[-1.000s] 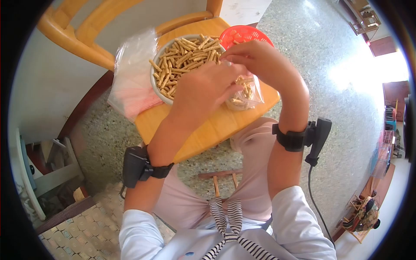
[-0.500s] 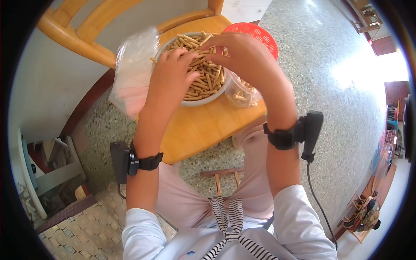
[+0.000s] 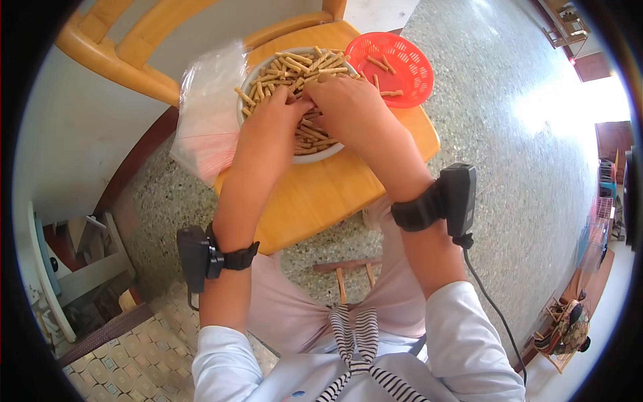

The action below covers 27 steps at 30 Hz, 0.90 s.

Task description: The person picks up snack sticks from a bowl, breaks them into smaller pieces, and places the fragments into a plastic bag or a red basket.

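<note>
A round, pale bowl [image 3: 315, 157] heaped with short brown stick pieces [image 3: 313, 139] stands on the wooden chair seat [image 3: 315, 194]. My left hand [image 3: 273, 115] is over the pile's near left part, fingers curled down among the sticks. Coming in from the right, my right hand [image 3: 341, 99] bends its fingers into the same heap. The fingertips of both hands nearly meet mid-bowl; what they grip is hidden. Beside the bowl at the right, a red perforated basket [image 3: 408, 63] holds several loose sticks.
Clear plastic bags [image 3: 207, 114] with red edging lie on the seat left of the bowl. The chair's wooden backrest [image 3: 157, 40] rises at the far left. Black devices with cables are strapped to both forearms. Speckled floor [image 3: 495, 167] stretches to the right.
Both hands have dropped lower into the heap, and the right hand has moved off the red basket's front. A clear bag of sticks at the bowl's right is no longer visible.
</note>
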Each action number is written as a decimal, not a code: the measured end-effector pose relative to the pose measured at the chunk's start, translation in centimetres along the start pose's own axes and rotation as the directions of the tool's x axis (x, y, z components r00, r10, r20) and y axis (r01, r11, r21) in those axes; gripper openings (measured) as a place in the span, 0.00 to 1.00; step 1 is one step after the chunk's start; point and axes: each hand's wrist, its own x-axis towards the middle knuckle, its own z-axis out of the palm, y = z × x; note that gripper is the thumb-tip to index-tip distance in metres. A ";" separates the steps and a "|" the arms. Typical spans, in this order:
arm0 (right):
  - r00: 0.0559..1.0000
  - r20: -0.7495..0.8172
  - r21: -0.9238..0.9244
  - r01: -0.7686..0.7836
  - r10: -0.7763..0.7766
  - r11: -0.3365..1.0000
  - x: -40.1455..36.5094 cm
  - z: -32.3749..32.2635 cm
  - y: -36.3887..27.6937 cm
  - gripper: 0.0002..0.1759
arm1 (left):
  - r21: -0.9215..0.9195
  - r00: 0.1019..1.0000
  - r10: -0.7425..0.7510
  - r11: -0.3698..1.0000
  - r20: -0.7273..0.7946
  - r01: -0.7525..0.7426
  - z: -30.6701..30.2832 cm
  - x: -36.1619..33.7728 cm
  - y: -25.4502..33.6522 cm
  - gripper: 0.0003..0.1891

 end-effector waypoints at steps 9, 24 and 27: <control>0.996 -0.089 0.015 0.022 -0.021 1.000 0.2 0.1 0.3 0.05 | -0.242 0.999 0.035 0.970 -0.021 -0.039 -0.8 1.0 -1.2 0.18; 0.978 -0.195 0.300 -0.006 0.067 0.954 0.4 -4.1 0.8 0.12 | -0.366 0.849 -0.008 0.904 -0.528 -0.220 -2.5 2.5 0.5 0.07; 0.974 -0.213 0.376 0.004 0.083 0.927 0.5 -4.7 1.3 0.12 | -0.490 0.887 -0.167 0.868 -0.431 -0.074 -2.7 2.1 0.9 0.07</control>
